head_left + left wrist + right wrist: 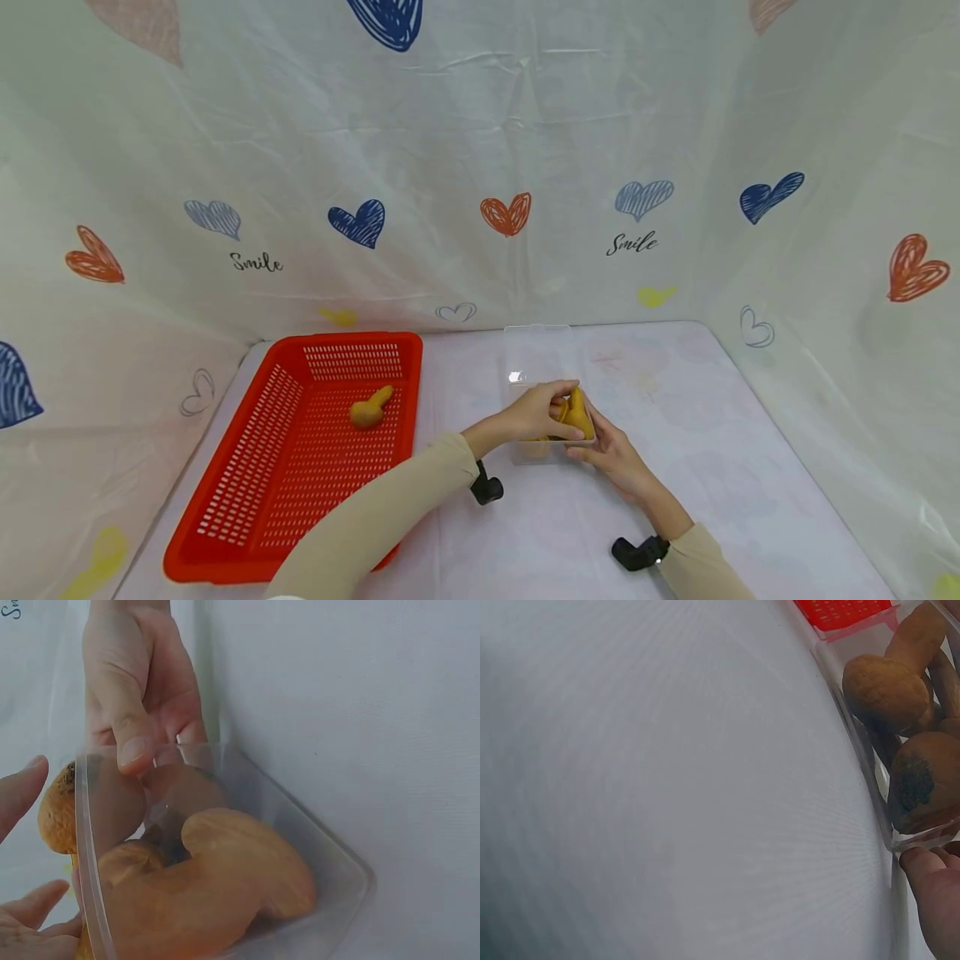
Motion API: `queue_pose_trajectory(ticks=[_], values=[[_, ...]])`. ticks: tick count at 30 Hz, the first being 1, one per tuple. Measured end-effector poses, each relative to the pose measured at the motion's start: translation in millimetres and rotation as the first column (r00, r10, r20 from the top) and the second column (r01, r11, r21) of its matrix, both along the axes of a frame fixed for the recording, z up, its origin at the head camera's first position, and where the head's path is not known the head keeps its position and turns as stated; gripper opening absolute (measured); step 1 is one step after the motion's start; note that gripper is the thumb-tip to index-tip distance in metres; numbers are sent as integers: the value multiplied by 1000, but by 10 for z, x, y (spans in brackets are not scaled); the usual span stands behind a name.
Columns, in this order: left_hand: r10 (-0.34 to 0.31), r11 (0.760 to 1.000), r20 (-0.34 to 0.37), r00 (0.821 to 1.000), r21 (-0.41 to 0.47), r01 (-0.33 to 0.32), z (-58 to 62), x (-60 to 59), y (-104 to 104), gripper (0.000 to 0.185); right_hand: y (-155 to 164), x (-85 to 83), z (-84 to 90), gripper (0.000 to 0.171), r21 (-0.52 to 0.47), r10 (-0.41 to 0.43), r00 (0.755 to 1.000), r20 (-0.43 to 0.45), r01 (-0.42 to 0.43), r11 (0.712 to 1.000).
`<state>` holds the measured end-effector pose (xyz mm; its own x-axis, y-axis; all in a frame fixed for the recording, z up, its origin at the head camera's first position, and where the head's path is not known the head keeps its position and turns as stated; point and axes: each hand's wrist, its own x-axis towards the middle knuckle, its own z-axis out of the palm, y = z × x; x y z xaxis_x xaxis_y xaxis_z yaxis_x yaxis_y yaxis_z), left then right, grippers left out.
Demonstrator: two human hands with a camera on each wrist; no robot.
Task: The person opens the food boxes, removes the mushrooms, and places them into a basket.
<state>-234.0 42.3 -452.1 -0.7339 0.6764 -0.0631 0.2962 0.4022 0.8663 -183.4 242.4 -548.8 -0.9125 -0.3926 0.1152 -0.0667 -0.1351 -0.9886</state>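
Note:
A clear plastic box [551,442] holds several yellow-brown gourds [217,885], bulbous with narrower necks; one [926,784] has a dark patch on its round end. My left hand [540,410] is over the box in the head view, thumb and forefinger spread around a yellow gourd [577,417]. In the left wrist view its fingers [22,791] stand apart beside a gourd [58,814] that sticks out past the rim. With my right hand [615,458] I grip the box's right side; its thumb [133,750] presses the wall.
A red slatted plastic basket [228,467] stands at the left, with one gourd [369,410] inside. The box's clear lid [536,354] lies folded back behind it. White sheeting [570,125] printed with hearts rises behind and beside the white-covered table [750,500].

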Motion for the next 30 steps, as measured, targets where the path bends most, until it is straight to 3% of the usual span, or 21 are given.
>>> queue_pose_trajectory(ticks=[11,23,30], values=[[-29,995,-78,997,-94,22,12,1,61,81,-4,15,14,93,-18,1,1000,18,-1,1000],[60,998,-30,998,-28,-61,-30,20,66,83,2,2,-21,90,-16,0,1000,-19,0,1000],[60,998,-66,996,-4,-60,-52,32,78,86,-1,0,-36,89,-8,-2,1000,-30,2,1000]])
